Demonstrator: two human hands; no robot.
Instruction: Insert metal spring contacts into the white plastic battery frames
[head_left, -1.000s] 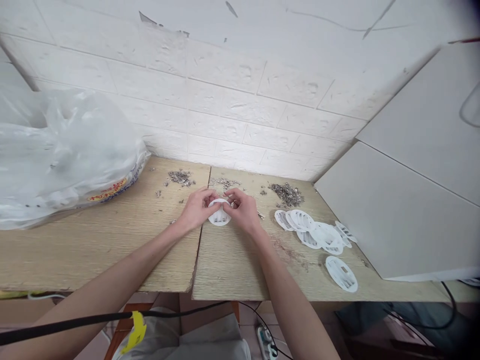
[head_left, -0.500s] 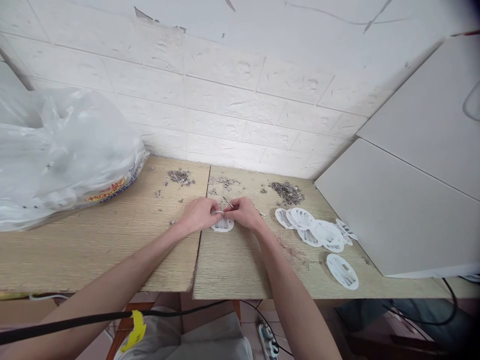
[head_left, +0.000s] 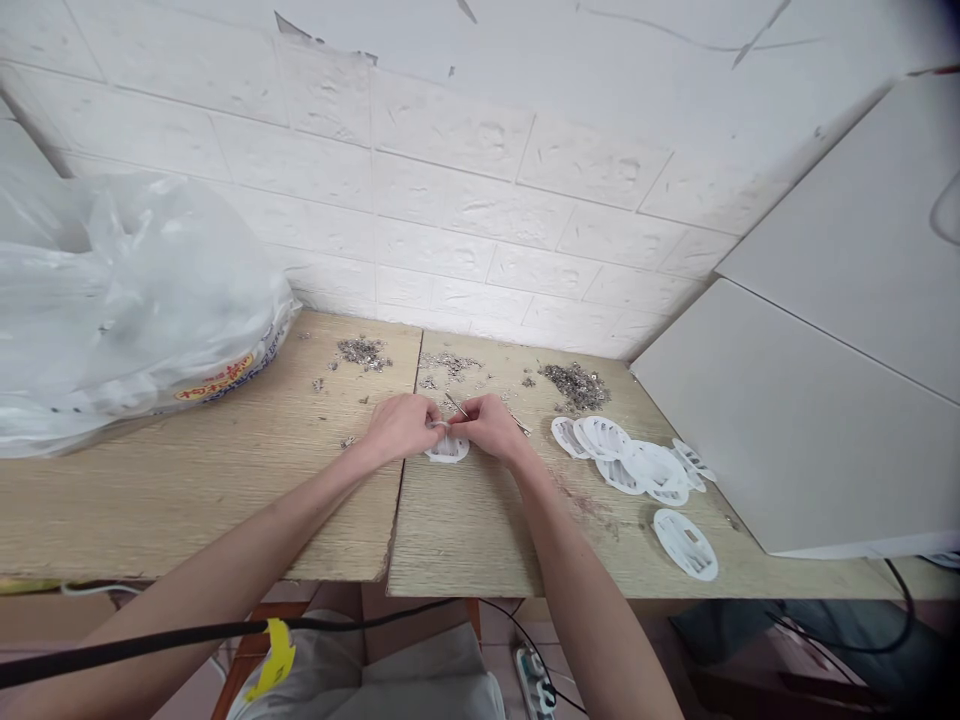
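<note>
Low over the wooden table, my left hand (head_left: 405,425) has its fingers closed at the upper left edge of a white oval plastic piece (head_left: 448,451). Slots or ribs show in the part of the oval that is not covered. My right hand (head_left: 484,425) is closed at the oval's upper right, pinching a thin metal tool (head_left: 455,404) whose narrow end points up and left. Its exact kind is too small to tell. The fingertips of both hands nearly meet and hide the oval's far edge.
Small metal parts lie in piles: a left pile (head_left: 364,352), a middle scatter (head_left: 451,365) and a right pile (head_left: 576,386). Several white ovals (head_left: 652,466) overlap at right, with a single oval (head_left: 685,544) nearer. A plastic bag (head_left: 142,300) stands left; a black cable (head_left: 187,634) crosses below.
Both hands stay at the white oval, with almost no visible movement of the fingers. The whole view has shifted very slightly.
</note>
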